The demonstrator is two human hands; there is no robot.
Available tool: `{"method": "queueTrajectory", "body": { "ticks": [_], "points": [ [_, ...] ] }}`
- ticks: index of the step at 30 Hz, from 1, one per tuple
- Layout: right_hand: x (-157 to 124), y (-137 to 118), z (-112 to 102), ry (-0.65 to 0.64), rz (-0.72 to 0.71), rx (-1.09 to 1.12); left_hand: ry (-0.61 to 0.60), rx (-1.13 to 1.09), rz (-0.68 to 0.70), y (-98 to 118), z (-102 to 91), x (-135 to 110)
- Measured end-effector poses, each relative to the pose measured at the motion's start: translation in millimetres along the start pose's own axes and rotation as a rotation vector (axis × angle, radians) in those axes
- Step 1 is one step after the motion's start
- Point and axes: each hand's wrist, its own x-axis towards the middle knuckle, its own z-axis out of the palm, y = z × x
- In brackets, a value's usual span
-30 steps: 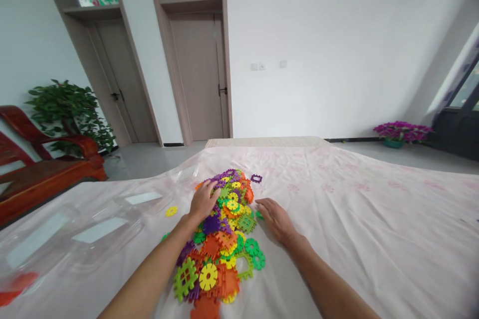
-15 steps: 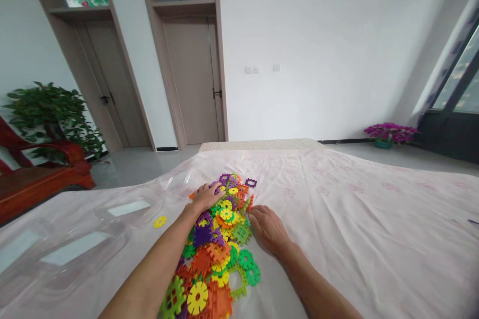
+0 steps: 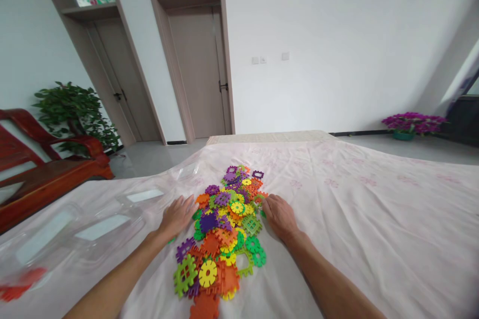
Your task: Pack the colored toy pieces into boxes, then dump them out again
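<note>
A long heap of plastic interlocking building pieces [image 3: 224,237], flat squares and notched discs in orange, yellow, green and purple, lies on the cloth between my hands. At its left edge is my left hand [image 3: 178,217], fingers stretched out and the tips close to an orange disc [image 3: 202,201]. My right hand [image 3: 280,215] rests against the heap's right side with its fingers curled inward. Whatever those fingers may hold is hidden; a green square piece [image 3: 251,225] lies just beside them. Farther back, a purple square frame [image 3: 258,174] sits slightly apart.
Clear plastic trays [image 3: 108,239] stand to the left on the pink-flowered cloth [image 3: 359,239]. Red pieces [image 3: 22,283] show at the lower left. Beyond the cloth are a red wooden chair [image 3: 56,174], a green plant [image 3: 73,119] and purple flowers [image 3: 413,123].
My left hand has moved off the heap's top to its left edge. The right hand stays by the right side. The view has tilted down and shifted left, bringing the red pieces into sight.
</note>
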Motion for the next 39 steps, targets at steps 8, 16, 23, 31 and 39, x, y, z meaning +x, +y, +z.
{"method": "queueTrajectory", "body": {
  "ticks": [8, 16, 23, 31, 39],
  "points": [
    [-3, 6, 1, 0.035, 0.060, 0.029, -0.263, -0.421, 0.239, 47, -9.1, -24],
    [-2, 14, 5, 0.131, -0.002, 0.150, -0.487, -0.076, 0.482, 33, -41.9, -125],
    [0, 16, 22, 0.138, 0.048, 0.324, -0.222, 0.001, 0.507, 50, 0.7, -117],
    [2, 25, 25, 0.143, 0.110, 0.427, 0.026, 0.006, 0.522, 119, 33.2, -45],
    [4, 30, 20, 0.188, 0.229, 0.564, 0.102, -0.004, 0.351, 151, 46.0, -2]
  ]
}}
